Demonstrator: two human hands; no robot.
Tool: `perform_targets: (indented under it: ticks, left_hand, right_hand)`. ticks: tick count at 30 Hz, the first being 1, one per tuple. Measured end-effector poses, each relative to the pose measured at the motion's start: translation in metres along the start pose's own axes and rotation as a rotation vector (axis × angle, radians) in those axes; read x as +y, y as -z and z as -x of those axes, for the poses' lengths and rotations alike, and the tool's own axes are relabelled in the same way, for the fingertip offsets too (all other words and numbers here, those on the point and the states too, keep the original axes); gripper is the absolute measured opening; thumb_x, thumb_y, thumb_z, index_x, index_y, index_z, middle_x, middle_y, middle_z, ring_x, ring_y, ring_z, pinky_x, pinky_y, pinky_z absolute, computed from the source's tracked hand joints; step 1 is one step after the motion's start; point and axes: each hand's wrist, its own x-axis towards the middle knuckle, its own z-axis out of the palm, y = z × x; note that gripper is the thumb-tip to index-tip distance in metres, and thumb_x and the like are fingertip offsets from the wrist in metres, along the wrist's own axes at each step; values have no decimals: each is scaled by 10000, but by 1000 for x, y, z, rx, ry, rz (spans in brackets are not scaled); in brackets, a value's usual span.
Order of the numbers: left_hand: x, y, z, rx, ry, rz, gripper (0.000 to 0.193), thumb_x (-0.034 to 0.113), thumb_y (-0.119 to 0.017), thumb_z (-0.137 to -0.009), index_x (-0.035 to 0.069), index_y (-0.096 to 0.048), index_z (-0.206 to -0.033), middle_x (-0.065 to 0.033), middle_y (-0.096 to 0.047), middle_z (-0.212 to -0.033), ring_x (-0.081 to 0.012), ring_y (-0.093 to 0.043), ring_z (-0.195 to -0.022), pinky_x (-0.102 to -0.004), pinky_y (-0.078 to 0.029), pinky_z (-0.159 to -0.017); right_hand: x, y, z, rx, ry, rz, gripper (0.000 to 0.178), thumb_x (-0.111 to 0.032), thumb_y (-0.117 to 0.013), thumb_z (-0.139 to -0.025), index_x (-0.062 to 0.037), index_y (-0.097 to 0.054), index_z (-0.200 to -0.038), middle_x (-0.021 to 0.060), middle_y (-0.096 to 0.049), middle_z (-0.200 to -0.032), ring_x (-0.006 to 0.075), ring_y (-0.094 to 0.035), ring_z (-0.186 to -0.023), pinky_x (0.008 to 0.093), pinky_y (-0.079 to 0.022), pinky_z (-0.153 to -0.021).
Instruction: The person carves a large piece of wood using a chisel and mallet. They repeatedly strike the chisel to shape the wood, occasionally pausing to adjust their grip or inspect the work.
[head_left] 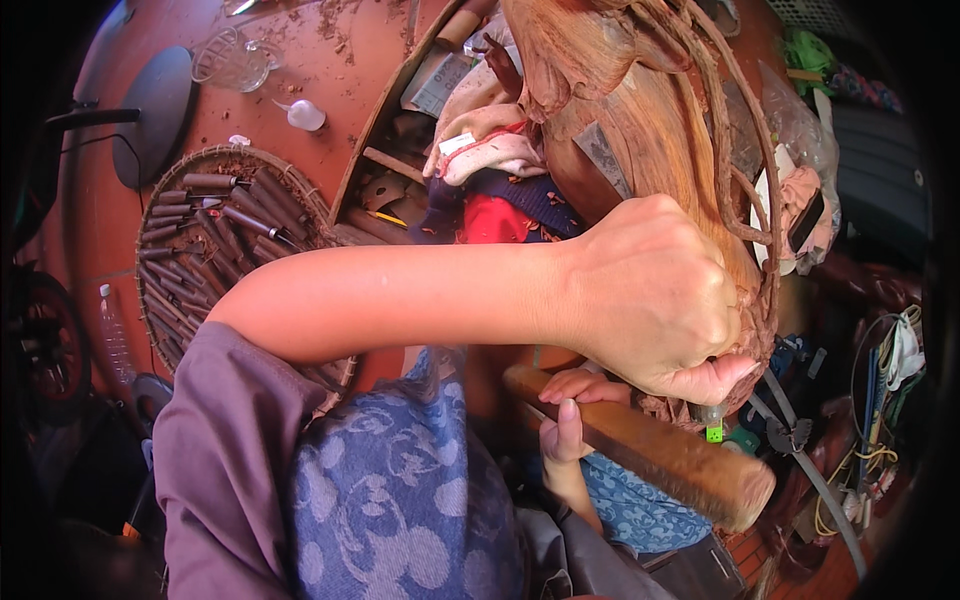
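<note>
My left arm, in a purple sleeve, reaches across to the right. My left hand (660, 295) is closed in a fist over the big carved wood piece (650, 120), and what is inside the fist is hidden. A flat grey metal blade (603, 160) lies against the wood just beyond the knuckles; whether it joins the fist I cannot tell. Below the left fist, my right hand (570, 415) wraps its fingers round the narrower part of a wooden mallet (670, 455). The mallet's thick end points to the lower right and looks slightly blurred.
A round wicker basket (150, 290) full of wooden-handled carving tools stands at the left. Beyond it are a glass mug (232, 60) and a small white bottle (304, 115). Cloths (495, 130) bunch beside the carving. Cords and straps (820, 490) clutter the right.
</note>
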Motion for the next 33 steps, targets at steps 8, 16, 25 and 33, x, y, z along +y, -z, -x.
perform_targets:
  ticks: [8, 16, 25, 33]
  left_hand:
    - [-6, 7, -3, 30, -45, -43, 449, 379, -649, -755, 118, -510, -416, -58, -500, -442, -254, -561, -423, -372, -412, -380]
    - [4, 0, 4, -28, -8, -1, 459, 396, -647, -777, 124, -551, -420, -60, -503, -432, -258, -564, -412, -368, -431, -380]
    - [-2, -2, -1, 47, -25, 26, 464, 389, -656, -765, 112, -539, -413, -70, -475, -414, -277, -538, -387, -383, -387, -359]
    - [2, 3, -2, 36, -15, 19, 448, 377, -659, -763, 112, -542, -421, -72, -477, -418, -277, -538, -391, -388, -392, -364]
  right_hand:
    - [5, 3, -2, -5, 0, 40, 248, -72, -628, -842, -61, -409, -958, 116, -531, -744, 215, -542, -637, 330, -490, -648]
    - [11, 16, 0, -92, 90, -34, 284, -113, -668, -844, -67, -414, -962, 112, -537, -730, 218, -554, -622, 353, -504, -610]
    - [-9, 6, 0, -45, -76, 188, 283, -45, -661, -835, -61, -410, -966, 107, -524, -729, 219, -550, -622, 334, -503, -635]
    - [0, 7, 2, -10, 17, 89, 245, -62, -632, -856, -57, -410, -960, 109, -517, -732, 214, -542, -634, 325, -491, -648]
